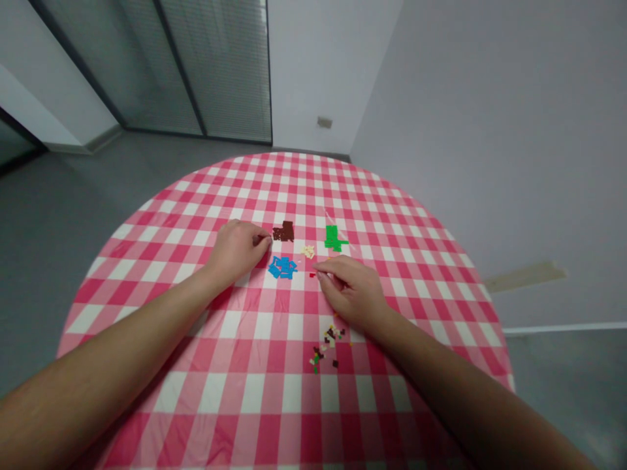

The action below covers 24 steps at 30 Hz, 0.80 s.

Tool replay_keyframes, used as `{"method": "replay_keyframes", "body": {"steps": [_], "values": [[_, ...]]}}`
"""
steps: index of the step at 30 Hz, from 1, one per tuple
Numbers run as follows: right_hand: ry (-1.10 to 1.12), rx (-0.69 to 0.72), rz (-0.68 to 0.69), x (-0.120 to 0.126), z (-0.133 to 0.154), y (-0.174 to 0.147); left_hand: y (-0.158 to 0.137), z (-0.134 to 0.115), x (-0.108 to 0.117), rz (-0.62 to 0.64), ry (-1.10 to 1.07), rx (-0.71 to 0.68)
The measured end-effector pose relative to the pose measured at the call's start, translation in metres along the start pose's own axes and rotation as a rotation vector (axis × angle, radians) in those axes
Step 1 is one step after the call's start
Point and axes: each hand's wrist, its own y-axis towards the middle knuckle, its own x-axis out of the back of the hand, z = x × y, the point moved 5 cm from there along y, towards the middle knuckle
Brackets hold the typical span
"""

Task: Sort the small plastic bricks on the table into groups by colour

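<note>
Small building bricks lie in groups by colour on the table. My left hand (pixel 241 245) has its fingertips pinched together beside the dark brown bricks (pixel 284 232); what they hold, if anything, is too small to make out. Below it lies a heap of blue bricks (pixel 283 267). My right hand (pixel 353 287) is closed in a pinch next to a few tiny red bricks (pixel 312 275); its fingertips hide whatever may be between them. Cream bricks (pixel 308 251) sit between the two hands. Green bricks (pixel 333 237) lie beyond my right hand.
Loose bricks of mixed colours (pixel 329 343) are scattered nearer to me, left of my right forearm. A red and white checked tablecloth (pixel 264 391) covers the round table. A wall stands close on the right, and glass panels (pixel 220 65) rise beyond the far left edge.
</note>
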Motion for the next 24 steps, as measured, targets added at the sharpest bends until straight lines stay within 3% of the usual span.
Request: {"method": "replay_keyframes", "body": {"steps": [10,18,22,24], "values": [[-0.04,-0.019,0.005,0.0027,0.0003,0.0007,-0.0013,-0.0058,-0.0035,0.056,0.044,-0.074],[-0.028,-0.004,-0.006,0.0025,-0.0004,-0.0001,-0.0017,-0.0078,-0.0051,0.064,0.045,-0.053],[-0.029,-0.073,0.02,0.0064,-0.0055,0.0019,-0.0033,-0.0085,-0.0025,0.021,0.038,-0.029],[-0.002,-0.129,0.103,0.0098,-0.0092,0.0047,-0.0037,-0.0091,-0.0015,0.007,0.031,-0.022]]}}
